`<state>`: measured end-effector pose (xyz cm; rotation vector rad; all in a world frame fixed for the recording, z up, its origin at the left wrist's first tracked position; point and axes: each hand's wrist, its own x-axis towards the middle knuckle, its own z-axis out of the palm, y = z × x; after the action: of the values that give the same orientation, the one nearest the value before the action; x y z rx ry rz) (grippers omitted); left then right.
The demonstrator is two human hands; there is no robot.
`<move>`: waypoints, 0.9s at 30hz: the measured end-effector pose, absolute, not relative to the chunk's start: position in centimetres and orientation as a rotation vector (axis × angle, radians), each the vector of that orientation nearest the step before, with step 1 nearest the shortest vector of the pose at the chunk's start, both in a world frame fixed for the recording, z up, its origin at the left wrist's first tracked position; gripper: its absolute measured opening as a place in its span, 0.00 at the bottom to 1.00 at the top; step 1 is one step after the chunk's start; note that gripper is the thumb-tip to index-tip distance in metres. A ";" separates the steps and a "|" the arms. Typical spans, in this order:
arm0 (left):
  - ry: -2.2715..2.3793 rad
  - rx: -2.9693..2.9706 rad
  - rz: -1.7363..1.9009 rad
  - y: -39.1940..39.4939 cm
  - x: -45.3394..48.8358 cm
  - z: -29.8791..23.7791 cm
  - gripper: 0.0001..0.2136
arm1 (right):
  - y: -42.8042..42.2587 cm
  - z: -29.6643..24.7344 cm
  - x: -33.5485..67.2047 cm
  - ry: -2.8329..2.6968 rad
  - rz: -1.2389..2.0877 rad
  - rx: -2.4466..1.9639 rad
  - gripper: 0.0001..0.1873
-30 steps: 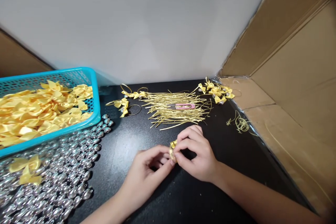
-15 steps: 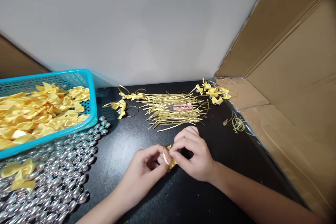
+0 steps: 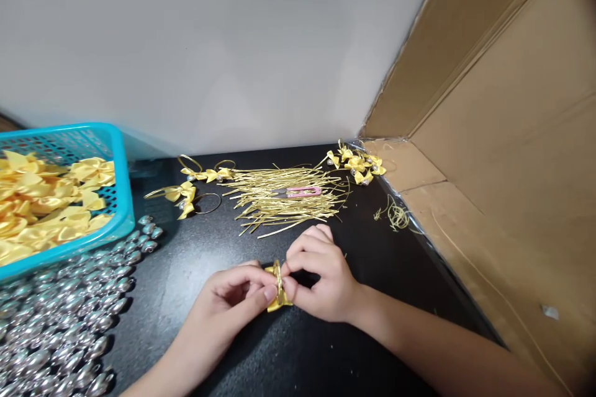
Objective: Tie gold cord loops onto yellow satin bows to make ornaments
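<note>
- Yellow bow point(image 3: 274, 306) with gold cord point(image 3: 278, 274) across it: held between both hands over the near middle of the bench point(image 3: 172, 273); not possible to tell whether touching the bench.
- Grip, left hand point(image 3: 228, 301): thumb and forefinger closed on the bow from its left side.
- Grip, right hand point(image 3: 331, 279): thumb and fingertips pinched together at the gold cord; exact strand hidden.
- Progress, as judged: piece in hand partly made up; no bead visible on it, possibly covered by fingers.
- Done, by appearance: beaded bows with loops, clustered at right rear point(image 3: 361, 167), plus smaller groups at left rear point(image 3: 186, 192).
- Left, by appearance: many loose bows point(image 3: 37, 198) in the blue basket point(image 3: 121, 180); silver beads point(image 3: 60, 329) spread before it; cord pile point(image 3: 279, 214) beyond the hands.
- Surroundings: pink-handled snips point(image 3: 305, 191) on the cord pile; thread tangle point(image 3: 398, 217) near the right edge; wall point(image 3: 233, 43) behind; cardboard point(image 3: 503, 118) along the right.
- Obstruction: fingertips over the joint of bow and gold cord.
</note>
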<state>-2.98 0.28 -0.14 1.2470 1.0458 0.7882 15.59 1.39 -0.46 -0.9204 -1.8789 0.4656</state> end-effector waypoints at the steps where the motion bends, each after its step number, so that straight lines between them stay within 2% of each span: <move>1: 1.050 1.254 0.811 0.2 -3.0 -0.2 0.06 | 1.4 -0.5 15.6 -1.870 0.470 -0.916 0.05; 4: 1.064 1.333 0.882 -0.2 -2.7 -0.4 0.05 | 1.5 -0.5 15.8 -1.827 0.531 -0.904 0.05; 11: 1.110 1.527 1.085 -0.7 -1.8 0.1 0.13 | 1.7 -0.7 15.9 -1.700 0.706 -0.962 0.05; 17: 1.103 1.656 1.154 -0.8 -1.6 0.2 0.16 | 1.7 -0.9 15.7 -1.654 0.731 -0.975 0.05; 24: 1.096 1.728 1.190 -1.0 -1.6 0.3 0.17 | 1.7 -0.8 15.8 -1.669 0.723 -0.991 0.05; 27: 1.114 1.655 1.170 -1.0 -1.6 0.1 0.14 | 1.6 -0.7 15.8 -1.678 0.701 -0.987 0.05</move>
<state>-1.61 -1.03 0.08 1.6546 1.1142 1.1698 15.78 1.64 -0.68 -0.9865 -1.6784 0.7008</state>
